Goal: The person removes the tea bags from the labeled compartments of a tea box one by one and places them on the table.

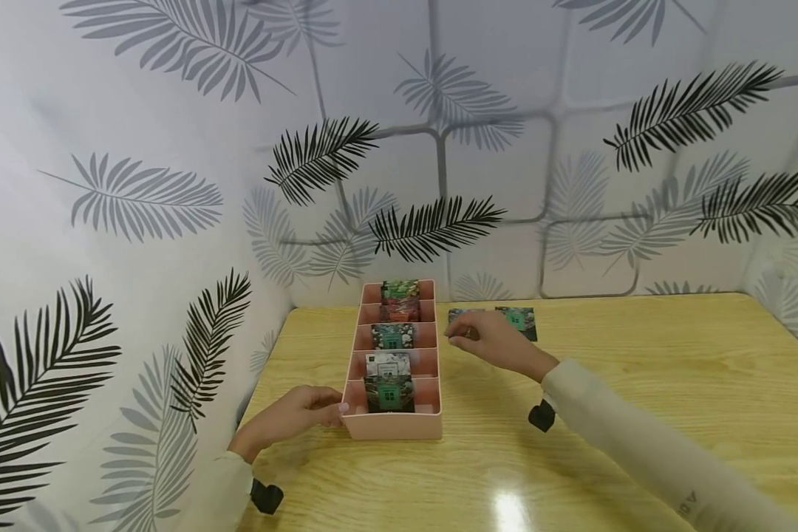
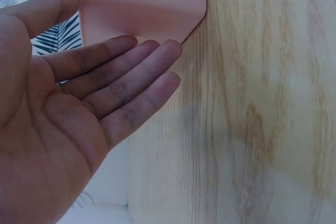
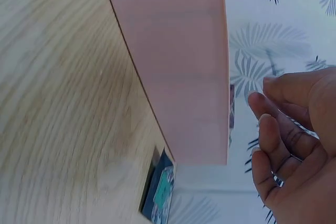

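Note:
A long pink divided box (image 1: 394,427) stands on the table, with flat printed packets upright in its compartments. At the near end are a dark packet with a green label (image 1: 390,395) and a whitish packet (image 1: 387,364). My left hand (image 1: 299,411) is at the box's near left corner, thumb at the rim, fingers extended beside the wall (image 2: 142,3). To the right of the box, my right hand (image 1: 497,342) hovers with fingers loosely bent and nothing between them. Beyond it lie a dark green-labelled packet (image 1: 520,320) and another packet (image 1: 462,315), partly hidden by the hand.
Farther along the box are a teal-labelled packet (image 1: 394,337), a reddish packet (image 1: 400,309) and a green one (image 1: 400,289). The wooden table (image 1: 638,369) meets a leaf-patterned wall (image 1: 492,185) at the back and left.

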Available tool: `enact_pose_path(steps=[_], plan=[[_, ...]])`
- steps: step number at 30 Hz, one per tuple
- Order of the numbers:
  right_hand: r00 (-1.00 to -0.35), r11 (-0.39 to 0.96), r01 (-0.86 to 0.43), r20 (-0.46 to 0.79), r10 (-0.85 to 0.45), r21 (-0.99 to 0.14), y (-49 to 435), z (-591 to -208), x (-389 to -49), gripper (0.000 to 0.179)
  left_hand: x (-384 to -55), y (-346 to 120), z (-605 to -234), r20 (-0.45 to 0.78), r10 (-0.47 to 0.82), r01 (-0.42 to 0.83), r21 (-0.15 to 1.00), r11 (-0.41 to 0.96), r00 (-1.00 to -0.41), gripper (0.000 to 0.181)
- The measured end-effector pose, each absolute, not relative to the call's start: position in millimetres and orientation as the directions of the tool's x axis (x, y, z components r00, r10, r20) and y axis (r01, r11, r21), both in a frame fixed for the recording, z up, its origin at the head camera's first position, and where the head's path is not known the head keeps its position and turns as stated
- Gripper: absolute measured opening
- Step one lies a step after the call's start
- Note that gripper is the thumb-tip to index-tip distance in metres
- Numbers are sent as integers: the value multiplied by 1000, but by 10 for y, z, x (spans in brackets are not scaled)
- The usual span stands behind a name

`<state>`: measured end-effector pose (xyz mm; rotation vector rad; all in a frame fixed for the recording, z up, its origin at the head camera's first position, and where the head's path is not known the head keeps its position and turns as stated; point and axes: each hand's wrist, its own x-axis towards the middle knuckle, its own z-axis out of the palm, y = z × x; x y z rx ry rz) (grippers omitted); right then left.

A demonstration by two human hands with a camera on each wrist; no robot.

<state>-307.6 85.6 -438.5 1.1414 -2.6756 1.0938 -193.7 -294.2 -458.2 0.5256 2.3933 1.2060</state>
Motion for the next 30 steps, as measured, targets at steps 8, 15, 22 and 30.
enact_pose_path(steps=[8, 15, 22, 30], plan=[[-686, 451, -684, 297, -664, -573, 609, -4350, -2909, 11, -1928, -2940, -4621, -188, 483, 137, 817, 561, -855, 56], [-630, 426, -729, 281, -724, -536, 433, -4333, -2822, 13, -1927, -2936, -4622, -192, 478, 128, 820, 558, -857, 61], [-594, 395, -734, 240, -768, -553, 293, -4407, -2780, 21, -1921, -2932, -4627, -192, 471, 114, 830, 546, -861, 62], [-588, 409, -749, 238, -773, -521, 209, -4435, -2733, 16, -1935, -2938, -4642, -189, 481, 110, 842, 528, -856, 60]])
